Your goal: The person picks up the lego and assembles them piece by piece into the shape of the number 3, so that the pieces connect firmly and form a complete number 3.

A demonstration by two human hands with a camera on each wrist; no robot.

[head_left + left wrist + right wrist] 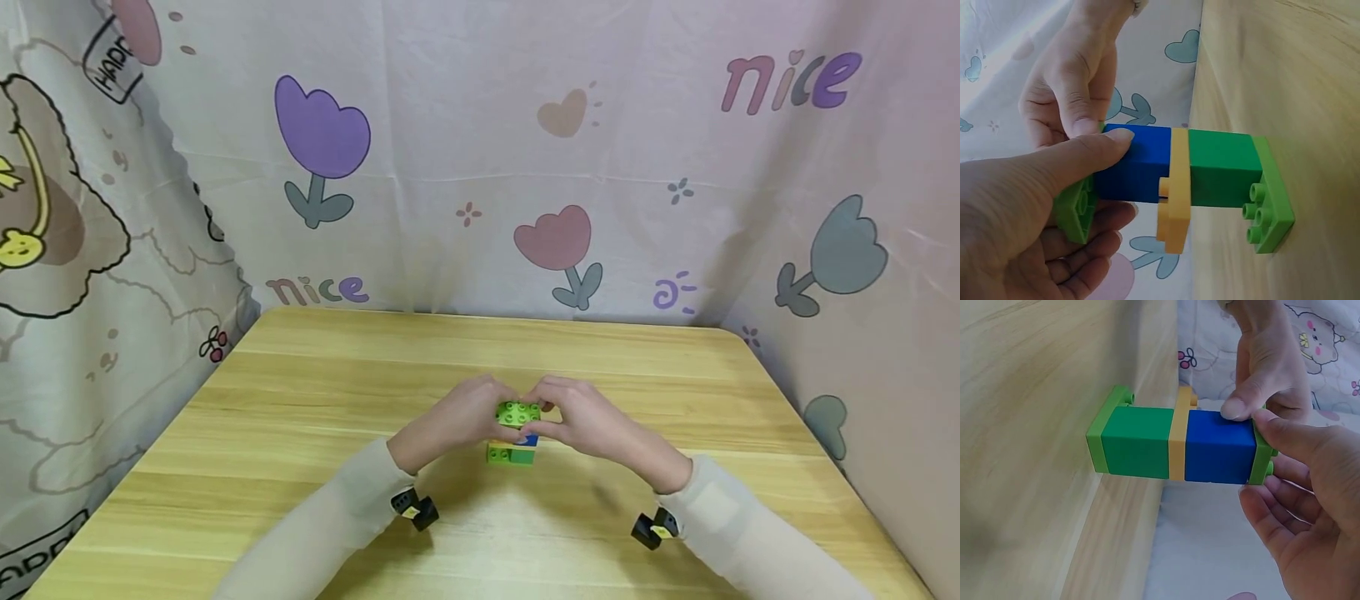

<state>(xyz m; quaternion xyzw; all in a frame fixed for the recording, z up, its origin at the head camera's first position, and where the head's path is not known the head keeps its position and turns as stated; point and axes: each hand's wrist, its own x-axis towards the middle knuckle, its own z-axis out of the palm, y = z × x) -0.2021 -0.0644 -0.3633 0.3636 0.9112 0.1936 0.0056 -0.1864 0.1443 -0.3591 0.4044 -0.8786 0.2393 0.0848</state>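
A stack of toy building blocks stands upright on the wooden table. From the bottom it has a light green plate [1277, 206], a green block [1137, 442], an orange-yellow plate [1180, 187], a blue block [1220, 446] and a studded light green plate [517, 413] on top. My left hand [474, 410] grips the upper end, its thumb pressed on the blue block. On the other side, my right hand [583, 414] pinches the top light green plate between thumb and fingertip. The fingers partly cover the upper blocks in the head view.
The wooden table [337, 379] spreads out around the stack. A printed curtain [450, 125] hangs behind it and along both sides. Small black cameras sit on both wrists, near the sleeves.
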